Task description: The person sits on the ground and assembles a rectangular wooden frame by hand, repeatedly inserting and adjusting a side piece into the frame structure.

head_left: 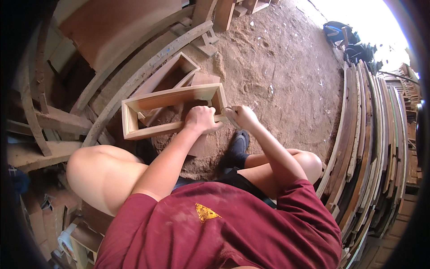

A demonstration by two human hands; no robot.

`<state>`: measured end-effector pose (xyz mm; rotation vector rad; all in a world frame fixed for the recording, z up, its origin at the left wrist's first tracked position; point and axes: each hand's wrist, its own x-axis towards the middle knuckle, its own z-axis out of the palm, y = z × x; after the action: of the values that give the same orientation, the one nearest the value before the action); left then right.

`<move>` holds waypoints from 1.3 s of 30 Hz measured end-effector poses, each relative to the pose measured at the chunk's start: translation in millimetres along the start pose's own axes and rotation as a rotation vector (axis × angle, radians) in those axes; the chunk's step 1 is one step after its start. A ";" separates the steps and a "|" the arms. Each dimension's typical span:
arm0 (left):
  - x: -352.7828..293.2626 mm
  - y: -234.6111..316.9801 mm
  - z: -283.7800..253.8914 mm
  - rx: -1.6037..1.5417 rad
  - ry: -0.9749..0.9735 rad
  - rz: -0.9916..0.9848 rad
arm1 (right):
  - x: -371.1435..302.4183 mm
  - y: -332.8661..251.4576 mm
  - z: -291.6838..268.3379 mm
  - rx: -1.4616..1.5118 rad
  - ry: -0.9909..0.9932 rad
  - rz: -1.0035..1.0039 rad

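We count one stack of planks point(371, 148) at right, two open wooden box frames. Nearer frame point(172, 112) rests over the sawdust floor point(286, 76); left hand point(201, 120) clenched on its lower rail, right hand point(242, 116) pinching the corner.

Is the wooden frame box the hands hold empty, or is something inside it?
Empty: the wooden frame is open through, sawdust floor showing inside. The left hand grips its near rail.
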<state>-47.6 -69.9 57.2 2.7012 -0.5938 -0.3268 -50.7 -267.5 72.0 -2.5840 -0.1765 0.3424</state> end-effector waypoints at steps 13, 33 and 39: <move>0.7 6.0 -10.5 0.070 -0.098 -0.020 | 90.5 -17.0 32.0 -0.017 0.271 0.306; 0.9 3.7 -13.4 0.016 -0.088 0.001 | 90.6 -22.9 29.0 0.074 0.255 0.326; 0.5 4.2 -11.2 0.031 -0.095 0.015 | 81.6 -14.8 33.3 0.028 0.207 0.308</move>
<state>-45.4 -70.4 69.0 2.7218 -0.6501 -0.4470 17.5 -223.2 35.0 -2.5967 0.2998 0.1818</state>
